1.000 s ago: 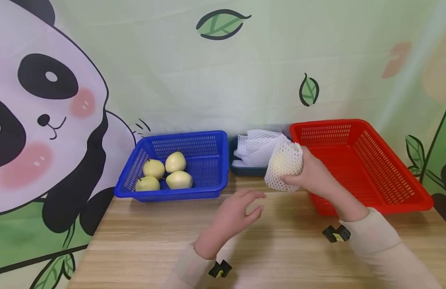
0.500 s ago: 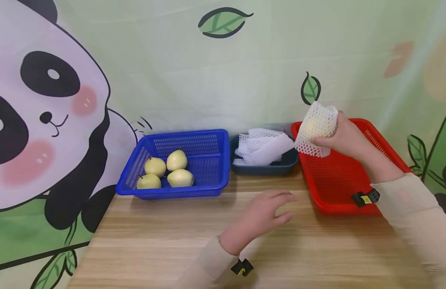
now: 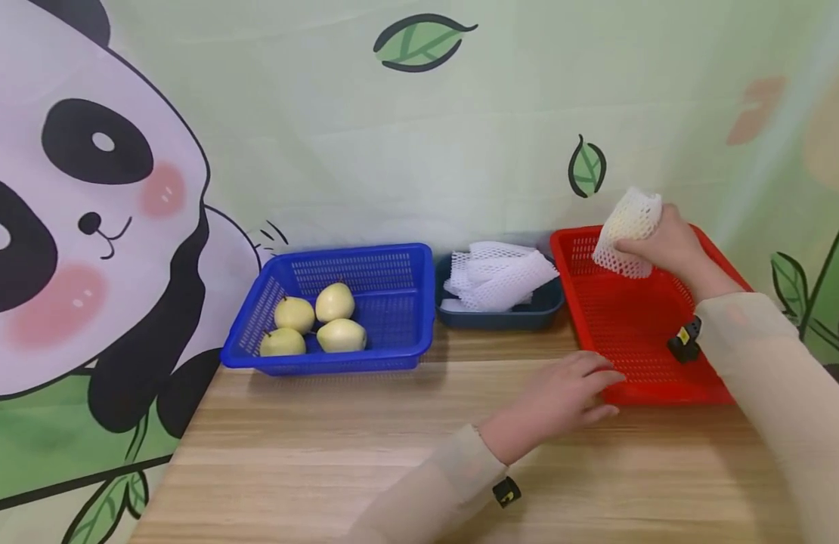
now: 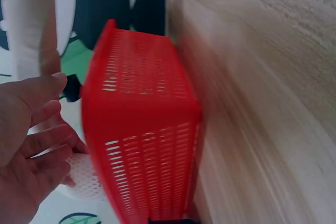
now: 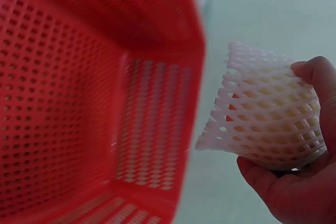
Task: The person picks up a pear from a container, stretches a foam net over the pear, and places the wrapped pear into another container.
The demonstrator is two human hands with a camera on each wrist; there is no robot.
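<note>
Blue basket (image 3: 388, 313) with four pears (image 3: 335, 302) at 10 o'clock from the left hand (image 3: 558, 397) in head view, dark bin (image 3: 501, 321) of white nets (image 3: 508, 283) at 11. Left hand's grip is wide, fingers loosely bent, by the near edge of the red basket (image 3: 617, 332); can't tell if touching. Right hand (image 3: 673, 245) grips a netted fruit (image 3: 626, 227) at 1 o'clock, raised toward red basket's 12 o'clock end.
</note>
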